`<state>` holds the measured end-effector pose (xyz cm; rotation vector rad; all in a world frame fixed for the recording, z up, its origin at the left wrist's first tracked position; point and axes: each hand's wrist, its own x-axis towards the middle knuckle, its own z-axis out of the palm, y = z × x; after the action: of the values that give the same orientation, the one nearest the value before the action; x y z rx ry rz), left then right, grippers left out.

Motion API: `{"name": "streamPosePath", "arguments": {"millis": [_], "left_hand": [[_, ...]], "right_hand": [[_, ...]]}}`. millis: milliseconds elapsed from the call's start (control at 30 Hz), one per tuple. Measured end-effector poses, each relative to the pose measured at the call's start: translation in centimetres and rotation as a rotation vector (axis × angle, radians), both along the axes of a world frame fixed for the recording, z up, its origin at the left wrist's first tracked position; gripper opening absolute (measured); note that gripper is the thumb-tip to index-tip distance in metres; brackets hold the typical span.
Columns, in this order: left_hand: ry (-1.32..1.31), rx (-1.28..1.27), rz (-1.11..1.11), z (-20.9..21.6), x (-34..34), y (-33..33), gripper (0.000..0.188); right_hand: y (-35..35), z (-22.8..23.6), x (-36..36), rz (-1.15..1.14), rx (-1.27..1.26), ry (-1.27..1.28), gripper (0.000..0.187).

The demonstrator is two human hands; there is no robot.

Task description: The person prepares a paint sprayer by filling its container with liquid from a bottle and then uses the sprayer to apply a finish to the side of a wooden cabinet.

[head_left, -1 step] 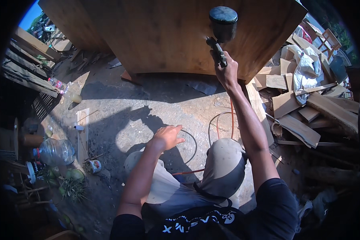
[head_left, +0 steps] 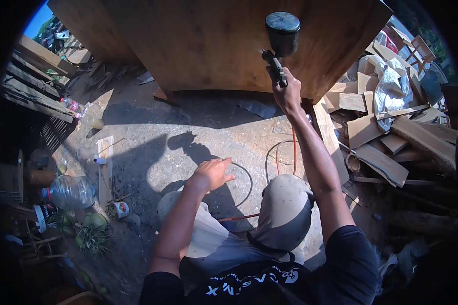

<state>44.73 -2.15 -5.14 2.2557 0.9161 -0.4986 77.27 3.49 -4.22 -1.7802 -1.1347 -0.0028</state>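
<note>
My right hand (head_left: pixel 288 92) is closed round the grip of a dark spray gun (head_left: pixel 275 67), arm stretched forward. On top of the gun sits a round, lidded paint cup (head_left: pixel 282 39). Behind it stands a large brown wooden panel (head_left: pixel 203 56), like the side of a piece of furniture, and the nozzle points toward its surface. Whether spray is coming out is hard to see. My left hand (head_left: pixel 215 173) hovers above my left knee with fingers extended and nothing in it. An orange hose (head_left: pixel 294 147) runs along the floor below my right forearm.
Wood offcuts (head_left: pixel 384 142) and a white plastic sheet (head_left: pixel 392 86) are heaped on the right. Along the left are a large clear plastic jug (head_left: pixel 72 192), a small can (head_left: pixel 118 210), a bottle (head_left: pixel 91 121), a narrow board (head_left: pixel 106 170) and stacked planks (head_left: pixel 38 96).
The spray gun and my right hand have shifted slightly down and toward the left. The gun's shadow on the floor has moved too. My left hand stays almost where it was.
</note>
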Motion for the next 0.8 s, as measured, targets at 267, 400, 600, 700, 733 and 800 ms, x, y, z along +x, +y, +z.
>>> {"name": "streamPosePath", "arguments": {"millis": [267, 400, 600, 700, 733, 800], "left_hand": [[-0.06, 0.067, 0.0, 0.4, -1.8, -1.9, 0.064], [-0.037, 0.073, -0.003, 0.5, -2.2, -2.4, 0.062], [-0.008, 0.074, 0.01, 0.1, -2.7, -3.0, 0.062], [0.037, 0.047, 0.013, -0.2, -2.6, -2.8, 0.063], [0.041, 0.039, 0.008, -0.4, -2.6, -2.7, 0.063], [0.041, 0.042, -0.012, -0.6, -2.6, -2.5, 0.064]], "right_hand": [[-1.2, -14.8, -0.2, 0.034, -0.058, 0.072, 0.027], [-1.6, -20.2, -0.6, 0.003, -0.159, 0.027, 0.031], [-2.8, -23.9, -2.5, -0.011, -0.269, 0.12, 0.042], [-3.6, -24.7, -3.2, 0.034, -0.173, 0.286, 0.043], [-3.8, -24.9, -3.2, 0.01, -0.181, 0.342, 0.043], [-4.4, -25.0, -2.6, -0.09, -0.173, 0.34, 0.042]]}}
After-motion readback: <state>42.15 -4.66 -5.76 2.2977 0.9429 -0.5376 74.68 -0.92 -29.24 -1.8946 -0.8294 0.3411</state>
